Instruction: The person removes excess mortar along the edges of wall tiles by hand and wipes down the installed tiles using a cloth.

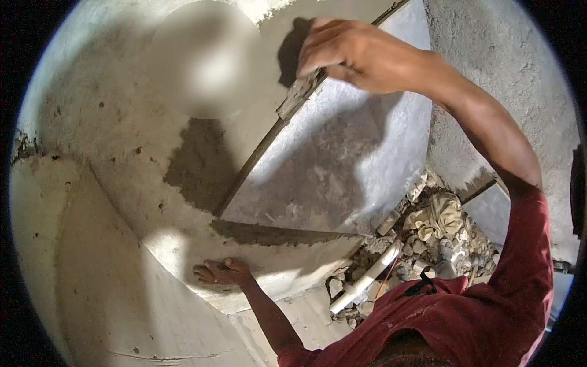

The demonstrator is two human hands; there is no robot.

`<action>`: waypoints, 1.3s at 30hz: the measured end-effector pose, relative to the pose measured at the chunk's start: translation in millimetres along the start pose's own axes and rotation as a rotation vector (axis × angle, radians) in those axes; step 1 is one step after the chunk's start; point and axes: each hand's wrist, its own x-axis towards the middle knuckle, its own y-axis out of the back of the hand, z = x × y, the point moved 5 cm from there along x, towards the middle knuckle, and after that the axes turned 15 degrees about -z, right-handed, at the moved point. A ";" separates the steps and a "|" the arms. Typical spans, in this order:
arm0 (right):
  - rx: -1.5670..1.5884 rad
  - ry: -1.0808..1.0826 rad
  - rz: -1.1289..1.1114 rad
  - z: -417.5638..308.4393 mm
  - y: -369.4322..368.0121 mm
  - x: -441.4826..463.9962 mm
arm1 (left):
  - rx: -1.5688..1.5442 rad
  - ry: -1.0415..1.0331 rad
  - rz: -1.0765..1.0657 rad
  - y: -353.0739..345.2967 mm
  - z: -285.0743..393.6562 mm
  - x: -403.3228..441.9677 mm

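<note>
My left hand point(223, 272) rests with its fingers apart on the pale plastered ledge point(287, 260) at lower centre, holding nothing. Higher up, my right hand point(342, 55) is at the upper edge of a smooth grey slab point(342, 171). Its fingers are curled and slightly blurred, and what they hold, if anything, is hidden. Rough dark mortar point(296, 101) lines the slab's edge just below these fingers. A damp dark patch point(205, 162) marks the plastered wall point(122, 128) left of the slab.
Rubble point(419, 246) lies at lower right with a crumpled pale sack point(443, 214), a white pipe point(367, 278) and a foot in a sandal point(446, 249). A rough grey wall point(501, 73) stands at the right. Another smooth panel point(489, 211) is beside the rubble.
</note>
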 end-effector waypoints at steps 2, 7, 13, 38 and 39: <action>-0.049 -0.083 0.113 -0.5 0.3 -9.0 | 0.021 0.026 -0.034 -2.3 -5.7 -5.6; -0.241 0.132 0.168 -44.4 -23.6 6.1 | 0.029 0.053 -0.038 -1.8 -3.3 -3.3; -0.255 0.245 -0.078 -56.6 -34.0 34.8 | 0.032 0.027 -0.048 -3.3 -4.7 -5.3; -0.118 -1.123 0.204 174.6 104.2 -180.4 | 0.104 0.025 -0.040 -11.3 -18.0 -14.3; -0.115 -1.126 0.209 179.0 100.3 -177.5 | 0.122 0.047 -0.076 -11.1 -19.9 -15.1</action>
